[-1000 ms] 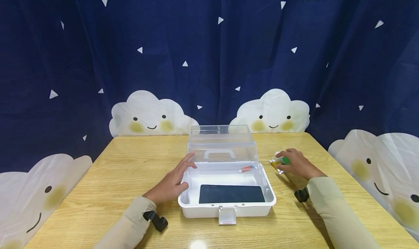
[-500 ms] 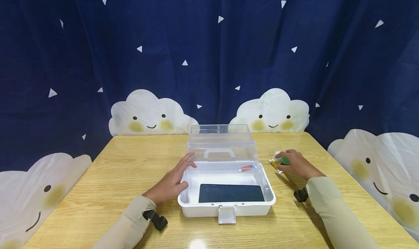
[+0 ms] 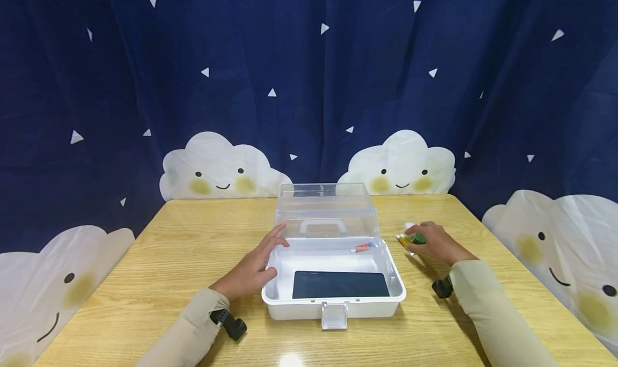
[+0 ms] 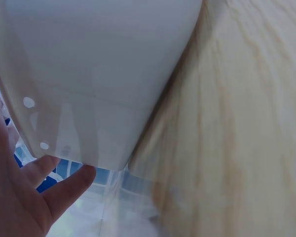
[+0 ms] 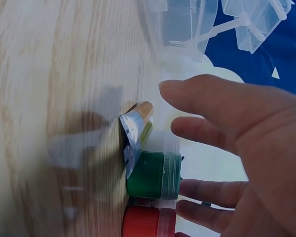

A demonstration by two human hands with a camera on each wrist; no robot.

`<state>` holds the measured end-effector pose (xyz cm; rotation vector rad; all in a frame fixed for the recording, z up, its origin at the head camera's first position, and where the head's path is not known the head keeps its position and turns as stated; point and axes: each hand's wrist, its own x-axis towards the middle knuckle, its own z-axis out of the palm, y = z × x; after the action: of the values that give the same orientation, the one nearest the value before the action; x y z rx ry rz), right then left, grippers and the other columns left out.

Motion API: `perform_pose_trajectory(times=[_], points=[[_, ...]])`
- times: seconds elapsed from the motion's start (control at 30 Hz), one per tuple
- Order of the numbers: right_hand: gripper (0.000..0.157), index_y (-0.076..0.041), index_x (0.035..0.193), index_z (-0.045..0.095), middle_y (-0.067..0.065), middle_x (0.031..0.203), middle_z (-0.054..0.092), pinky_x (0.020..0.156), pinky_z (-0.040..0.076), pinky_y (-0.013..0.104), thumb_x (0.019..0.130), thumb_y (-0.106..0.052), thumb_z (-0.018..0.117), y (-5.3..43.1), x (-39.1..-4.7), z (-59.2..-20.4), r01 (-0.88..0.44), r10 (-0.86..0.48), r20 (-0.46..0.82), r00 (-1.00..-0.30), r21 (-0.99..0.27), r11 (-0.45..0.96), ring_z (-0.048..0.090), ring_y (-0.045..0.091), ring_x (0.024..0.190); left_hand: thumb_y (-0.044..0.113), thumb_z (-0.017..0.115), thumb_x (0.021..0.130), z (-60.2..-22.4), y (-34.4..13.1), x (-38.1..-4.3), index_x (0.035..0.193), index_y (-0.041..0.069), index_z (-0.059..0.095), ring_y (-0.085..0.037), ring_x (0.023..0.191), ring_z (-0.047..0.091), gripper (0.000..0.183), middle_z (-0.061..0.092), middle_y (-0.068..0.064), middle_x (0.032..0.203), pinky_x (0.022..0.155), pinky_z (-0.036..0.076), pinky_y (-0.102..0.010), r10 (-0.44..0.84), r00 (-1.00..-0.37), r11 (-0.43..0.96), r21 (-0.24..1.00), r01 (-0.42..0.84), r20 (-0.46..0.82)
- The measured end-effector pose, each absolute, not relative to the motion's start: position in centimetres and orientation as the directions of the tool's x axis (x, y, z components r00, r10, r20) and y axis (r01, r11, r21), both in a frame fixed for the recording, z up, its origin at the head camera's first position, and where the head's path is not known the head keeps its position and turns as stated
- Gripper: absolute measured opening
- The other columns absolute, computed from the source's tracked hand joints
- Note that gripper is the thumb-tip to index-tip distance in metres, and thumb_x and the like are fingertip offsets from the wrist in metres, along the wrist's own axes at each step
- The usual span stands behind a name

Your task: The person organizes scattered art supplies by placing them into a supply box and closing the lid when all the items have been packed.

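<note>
My left hand (image 3: 251, 268) rests at the left side of a white plastic box (image 3: 289, 310), its fingers extended along the rim. In the left wrist view, fingertips (image 4: 84, 173) touch the lower edge of the box wall. My right hand (image 3: 436, 242) hovers over small containers right of the box, fingers spread and loosely bent. In the right wrist view, fingertips lie close to a green jar (image 5: 145, 174) and a red jar (image 5: 140, 221); contact is unclear. Several small tubes (image 5: 135, 123), one orange-capped, lie beside the green jar, with a pale jar (image 5: 163, 141) behind it.
The box's clear lid (image 3: 328, 198) with its white handle is raised at the back. Inside lie a dark flat rectangle (image 3: 340, 285) and a red-and-white tube (image 3: 364, 247). A white latch (image 3: 334, 317) hangs in front. The wooden table (image 3: 217, 227) ends at a curtain (image 3: 241, 61).
</note>
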<state>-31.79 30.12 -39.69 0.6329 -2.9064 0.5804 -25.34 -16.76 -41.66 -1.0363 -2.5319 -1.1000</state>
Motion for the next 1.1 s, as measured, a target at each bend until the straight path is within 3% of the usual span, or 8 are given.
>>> perform_pose_trajectory(times=[0.37,0.83,0.97,1.1], points=[[0.030,-0.008,0.105,0.071,0.036,0.120,0.051,0.083,0.041,0.065,0.082,-0.026,0.075,29.73,-32.03,-40.10,-0.386,-0.357,0.150,-0.922,-0.268,0.883,0.044,0.056,0.110,0.001,0.052,0.075,-41.84,-16.75,-25.42,0.126,0.023,0.044,-0.026,0.143,0.025,0.056,0.014,0.003,0.161,0.099,0.039,-0.053,0.526,-0.733,0.477,0.564,0.674,0.431],[0.014,-0.014,0.088,0.073,0.024,0.101,0.055,0.062,0.045,0.046,0.080,-0.024,0.076,29.40,-31.97,-40.07,-0.395,-0.364,0.174,-0.915,-0.204,0.896,0.049,0.037,0.085,0.002,0.052,0.076,-42.00,-16.77,-25.56,0.127,0.023,0.044,-0.026,0.137,0.033,0.056,0.014,0.004,0.161,0.090,0.043,-0.045,0.527,-0.736,0.493,0.553,0.672,0.425],[0.012,-0.015,0.086,0.073,0.024,0.102,0.054,0.063,0.044,0.046,0.079,-0.024,0.076,29.31,-31.95,-40.17,-0.374,-0.344,0.166,-0.924,-0.207,0.904,0.049,0.037,0.086,0.002,0.052,0.076,-42.02,-16.79,-25.55,0.127,0.022,0.044,-0.023,0.130,0.039,0.055,0.014,0.004,0.161,0.082,0.045,-0.040,0.526,-0.738,0.494,0.555,0.669,0.422],[0.013,-0.016,0.085,0.073,0.026,0.108,0.053,0.064,0.044,0.051,0.079,-0.027,0.077,29.16,-31.93,-40.29,-0.351,-0.323,0.161,-0.933,-0.202,0.914,0.049,0.041,0.091,0.002,0.052,0.076,-42.05,-16.82,-25.60,0.127,0.022,0.044,-0.023,0.133,0.037,0.055,0.014,0.005,0.161,0.086,0.044,-0.042,0.527,-0.736,0.492,0.553,0.672,0.426]])
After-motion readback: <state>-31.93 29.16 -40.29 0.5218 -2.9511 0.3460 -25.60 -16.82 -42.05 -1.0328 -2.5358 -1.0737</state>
